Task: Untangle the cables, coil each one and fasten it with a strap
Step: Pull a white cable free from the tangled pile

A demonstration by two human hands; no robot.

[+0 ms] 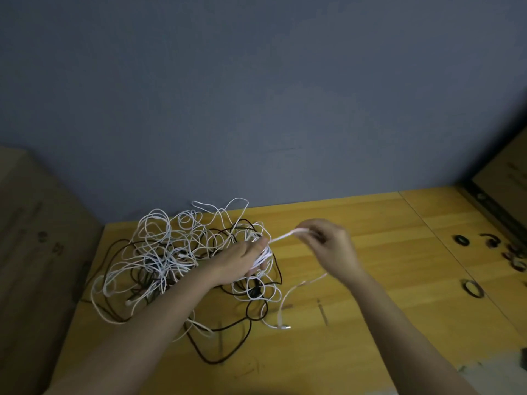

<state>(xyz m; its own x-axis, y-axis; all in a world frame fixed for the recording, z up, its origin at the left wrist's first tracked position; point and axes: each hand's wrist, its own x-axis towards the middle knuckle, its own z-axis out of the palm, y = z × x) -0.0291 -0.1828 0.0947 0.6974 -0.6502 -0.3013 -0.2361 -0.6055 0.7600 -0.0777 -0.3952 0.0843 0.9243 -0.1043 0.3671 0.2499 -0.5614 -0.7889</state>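
The tangle of cables [182,258] lies on the wooden table [356,323], occupying the left-centre area of the surface against the blue-grey wall [256,95]. It consists of many white loops mixed with several dark cables; dark strands trail out of the mass toward 6 o'clock.

The left hand [242,262] sits at the 3 o'clock edge of the tangle, fingers curled around a small bundle of white cable [263,256], which it grips. From this bundle a white strand [285,236] runs taut toward 2 o'clock to the right hand [328,243]. The right hand is raised above the table, fingers bent around the strand, pinching it at its upper end. A slack length of white cable [296,289] hangs below the right wrist and curves down toward 6 o'clock, ending in a connector [285,327] resting on the table.

Well apart from the tangle, at 3 o'clock near the right table edge, lie several dark straps [490,240], some rolled into rings; one larger ring [473,287] lies separately, nearer the person. A cardboard box [34,252] stands at 9 o'clock beside the table; another box [507,178] stands at 2 o'clock
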